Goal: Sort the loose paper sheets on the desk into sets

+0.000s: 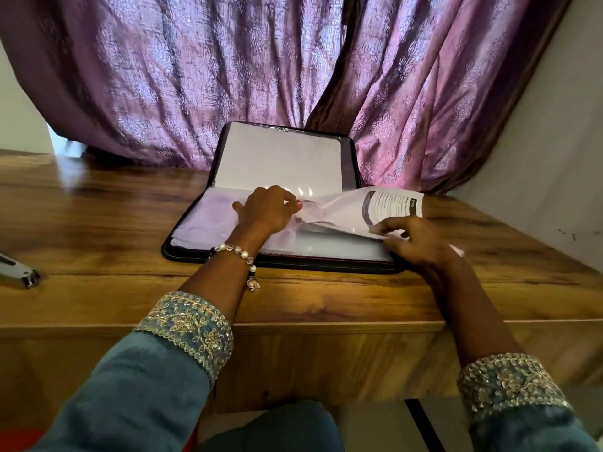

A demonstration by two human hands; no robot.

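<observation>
Right fingers: curled, pinching the near edge of the printed sheet (396, 207) at the folder's right near corner; right hand (412, 238) holds the paper steady, probably to feed it into a sleeve.
Left fingers: bent, thumb and fingertips pinching the clear plastic sleeve (313, 220) near the folder's centre fold; left hand (264, 208) seems to lift the sleeve mouth so the sheet can slide in.
Printed sheet: thin white paper, dark curved band and small text, unreadable; bowed upward, its far right corner hanging past the folder's right edge over the desk.
Sleeve: glossy, transparent, crinkled, throwing bright glints; lifted off the lower leaf on the right side.
Folder (284, 261): black zip-edged case, lying open near the desk's back edge, upper leaf propped against the curtain; pale pages in both leaves.
Desk (98, 223): wood grain, polished, warm brown; front edge runs under both forearms.
Wrist: pearl-and-bead bracelet (239, 256) with a dangling charm, left arm.
Sleeves: blue cloth, gold embroidered cuffs.
Left edge of desk: metal tool (23, 272), likely a stapler, well apart from the folder.
Curtain (228, 76): purple, patterned, heavily pleated.
Loose sheets: only this one shows.
</observation>
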